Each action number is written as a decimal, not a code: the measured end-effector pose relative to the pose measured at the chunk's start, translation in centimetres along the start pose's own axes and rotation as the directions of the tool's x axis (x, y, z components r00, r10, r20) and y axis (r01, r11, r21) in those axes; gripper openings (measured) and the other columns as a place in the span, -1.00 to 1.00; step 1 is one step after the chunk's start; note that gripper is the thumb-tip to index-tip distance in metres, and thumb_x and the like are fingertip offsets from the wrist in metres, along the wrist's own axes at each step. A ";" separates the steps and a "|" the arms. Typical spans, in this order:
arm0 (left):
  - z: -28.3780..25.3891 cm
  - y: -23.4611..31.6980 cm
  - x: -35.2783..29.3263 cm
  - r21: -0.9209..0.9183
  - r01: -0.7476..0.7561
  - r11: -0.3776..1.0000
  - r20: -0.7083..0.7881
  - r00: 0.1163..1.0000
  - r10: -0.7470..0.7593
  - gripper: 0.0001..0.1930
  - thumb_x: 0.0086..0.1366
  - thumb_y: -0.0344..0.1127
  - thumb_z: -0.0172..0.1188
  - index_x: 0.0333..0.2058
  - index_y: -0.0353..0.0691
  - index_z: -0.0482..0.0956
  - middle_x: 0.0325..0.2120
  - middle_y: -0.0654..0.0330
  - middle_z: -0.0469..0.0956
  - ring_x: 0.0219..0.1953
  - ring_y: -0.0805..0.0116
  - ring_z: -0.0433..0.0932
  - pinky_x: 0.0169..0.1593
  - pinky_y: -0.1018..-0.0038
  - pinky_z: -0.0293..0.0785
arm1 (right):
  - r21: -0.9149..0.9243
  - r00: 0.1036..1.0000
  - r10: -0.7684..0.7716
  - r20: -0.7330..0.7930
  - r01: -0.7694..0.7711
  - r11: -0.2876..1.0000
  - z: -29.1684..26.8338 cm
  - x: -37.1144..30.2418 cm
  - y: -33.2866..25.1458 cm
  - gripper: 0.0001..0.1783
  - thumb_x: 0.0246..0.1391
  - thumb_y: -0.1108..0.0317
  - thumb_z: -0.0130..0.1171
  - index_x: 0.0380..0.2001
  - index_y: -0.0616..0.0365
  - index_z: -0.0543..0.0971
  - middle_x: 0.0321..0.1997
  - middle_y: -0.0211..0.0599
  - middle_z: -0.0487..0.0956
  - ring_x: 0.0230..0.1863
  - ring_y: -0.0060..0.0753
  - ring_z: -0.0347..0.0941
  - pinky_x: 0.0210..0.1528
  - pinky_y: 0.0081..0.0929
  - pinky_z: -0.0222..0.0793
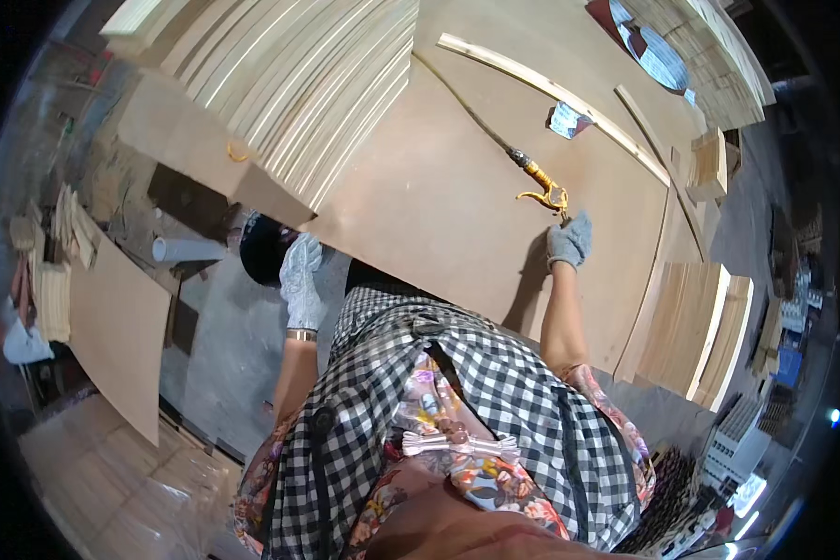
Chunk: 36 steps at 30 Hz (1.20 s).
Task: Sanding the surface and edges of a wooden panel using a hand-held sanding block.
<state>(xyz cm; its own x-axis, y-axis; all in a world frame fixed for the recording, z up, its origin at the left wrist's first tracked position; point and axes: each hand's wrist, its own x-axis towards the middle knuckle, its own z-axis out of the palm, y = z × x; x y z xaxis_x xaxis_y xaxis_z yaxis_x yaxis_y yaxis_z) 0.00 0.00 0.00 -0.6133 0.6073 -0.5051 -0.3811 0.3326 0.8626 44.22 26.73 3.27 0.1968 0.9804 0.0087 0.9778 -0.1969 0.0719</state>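
Observation:
My right hand [570, 241], in a grey work glove, is closed at the nozzle end of a yellow air blow gun [543, 189]. The gun lies over a wide brown board surface [429, 201], its trigger facing left and its hose [462, 98] running back toward the stacked strips. My left hand [301, 280], in a white patterned glove, hangs at the board's near left edge. Its fingers look loosely stretched, with nothing visible in them. Beside it is a dark rounded thing [263, 249] that I cannot make out.
Tall stacked strips [317, 93] fill the board's far left. A long wooden strip [551, 89] and a small printed packet [567, 120] lie at the far side. Wood pieces [681, 322] are stacked at right. A leaning panel [117, 308] and white pipe [189, 249] stand left.

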 end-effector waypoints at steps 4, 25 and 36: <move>-2.0 0.4 -2.2 -0.033 0.144 0.989 -0.035 0.989 -0.145 -0.57 0.43 -0.10 0.01 0.14 -0.20 0.48 0.03 0.12 0.57 0.07 0.25 0.54 0.15 0.24 0.43 | -0.009 0.983 0.047 0.175 -0.046 0.999 -2.1 2.3 0.7 -0.63 0.09 0.14 0.10 -0.14 0.18 0.53 -0.09 0.12 0.59 -0.06 0.13 0.53 -0.02 -0.11 0.45; 23.6 26.0 -30.4 0.304 -0.423 0.854 0.339 0.885 0.318 -0.55 0.32 -0.21 0.17 0.14 -0.27 0.45 0.09 0.06 0.50 0.13 0.17 0.47 0.27 0.36 0.33 | 0.070 0.991 -0.047 0.124 0.039 0.997 -39.4 26.5 15.8 -0.58 0.11 0.16 0.01 0.05 -0.12 0.56 0.10 -0.20 0.56 0.16 -0.10 0.46 0.18 -0.11 0.33; -24.0 25.4 1.8 0.228 -0.784 0.577 0.829 0.467 0.306 0.13 0.02 0.08 0.43 0.39 -0.32 -0.05 0.38 -0.01 0.06 0.44 0.12 -0.02 0.46 0.32 -0.08 | 0.499 0.973 0.170 -0.156 -0.071 0.863 -40.0 -21.3 -19.2 -0.55 0.20 0.16 0.08 0.08 0.14 0.55 0.02 -0.13 0.61 0.04 -0.24 0.52 0.11 -0.38 0.38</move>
<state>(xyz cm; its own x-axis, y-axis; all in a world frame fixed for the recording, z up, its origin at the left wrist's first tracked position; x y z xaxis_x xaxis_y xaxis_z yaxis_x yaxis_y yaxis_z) -27.38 -7.77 20.35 0.1703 0.9841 0.0510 0.4187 -0.1192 0.9003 18.37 9.87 41.61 0.3467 0.9212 0.1764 0.8664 -0.2425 -0.4366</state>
